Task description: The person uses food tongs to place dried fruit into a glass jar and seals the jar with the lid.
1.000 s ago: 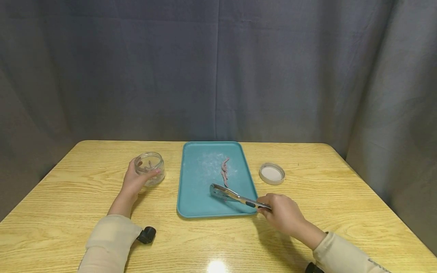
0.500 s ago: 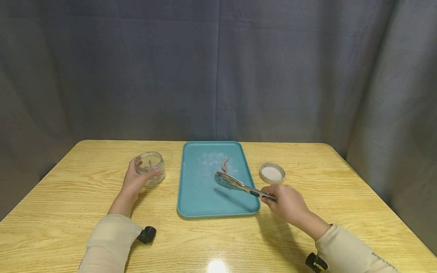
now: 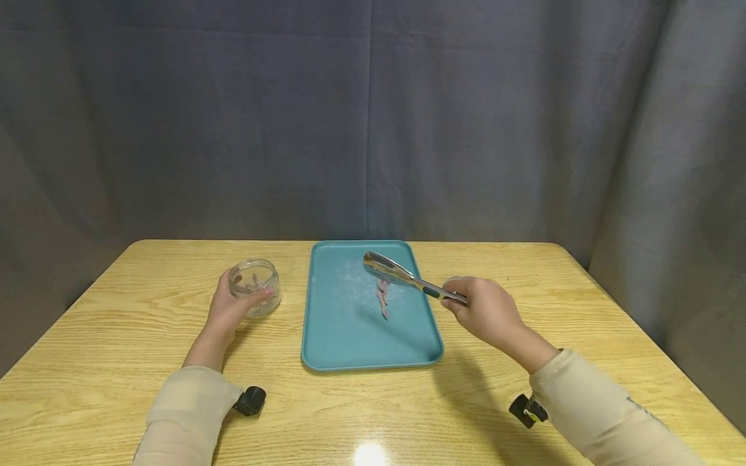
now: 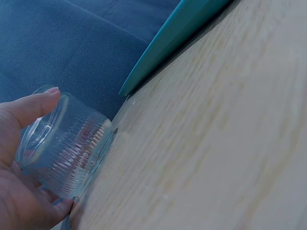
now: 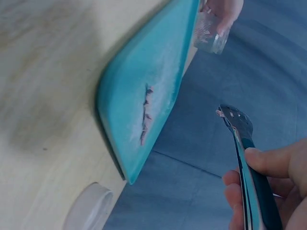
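My left hand grips a clear glass jar with ribbed walls, standing on the table left of the tray. Small pinkish pieces show inside the jar. In my right hand is a pair of metal tongs with dark grip pads, its jaws pressed together above the tray. A small pinkish bit sticks out at the tongs' tip in the right wrist view. Below the tongs, a thin pinkish, meat-like strip lies on the teal tray; the tongs' head overlaps its far end in the head view.
Whitish smears mark the tray's far half. A round, pale lid lies on the wooden table right of the tray, almost hidden behind my right hand in the head view. A dark curtain hangs behind the table.
The tongs in my right hand have risen from low over the tray's near part and moved toward its far side. My left hand and the jar have stayed in place.
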### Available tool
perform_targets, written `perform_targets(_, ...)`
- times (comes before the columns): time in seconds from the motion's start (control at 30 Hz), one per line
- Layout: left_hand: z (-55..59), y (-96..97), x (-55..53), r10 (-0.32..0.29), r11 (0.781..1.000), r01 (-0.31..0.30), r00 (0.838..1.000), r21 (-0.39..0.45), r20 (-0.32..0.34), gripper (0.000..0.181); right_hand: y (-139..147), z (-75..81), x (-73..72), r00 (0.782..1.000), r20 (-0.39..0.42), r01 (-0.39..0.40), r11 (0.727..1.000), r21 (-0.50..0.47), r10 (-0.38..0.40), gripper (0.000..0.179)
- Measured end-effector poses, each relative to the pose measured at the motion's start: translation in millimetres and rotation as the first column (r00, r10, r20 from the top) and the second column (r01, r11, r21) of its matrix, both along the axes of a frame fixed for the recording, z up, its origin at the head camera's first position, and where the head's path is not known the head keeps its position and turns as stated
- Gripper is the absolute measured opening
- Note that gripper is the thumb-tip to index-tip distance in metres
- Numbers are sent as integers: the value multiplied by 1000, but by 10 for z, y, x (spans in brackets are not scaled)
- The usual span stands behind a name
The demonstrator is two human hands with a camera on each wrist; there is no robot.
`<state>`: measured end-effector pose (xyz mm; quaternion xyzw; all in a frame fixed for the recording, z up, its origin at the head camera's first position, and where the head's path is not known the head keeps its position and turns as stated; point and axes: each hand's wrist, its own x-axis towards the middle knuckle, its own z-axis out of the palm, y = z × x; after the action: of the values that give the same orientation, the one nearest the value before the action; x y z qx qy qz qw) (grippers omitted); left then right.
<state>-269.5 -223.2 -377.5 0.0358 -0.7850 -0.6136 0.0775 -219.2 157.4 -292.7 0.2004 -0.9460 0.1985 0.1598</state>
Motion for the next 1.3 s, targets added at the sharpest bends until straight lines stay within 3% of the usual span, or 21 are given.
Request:
perform_targets(0.8,4,11,-9,-17,1000,17,1000,7,0,96,-562,389,-216,998,-7,61,998,-22,-61,18)
perform_targets(1.0,-4,4,-5,-7,1000,7,1000,5,7,98,-738,431,-245,999,18,51,998,-45,-50,21)
perform_targets(1.3,-16,-18,-16,-11,1000,11,1000,4,12,98,-1002,357,-267,998,53,21,997,-69,-17,18)
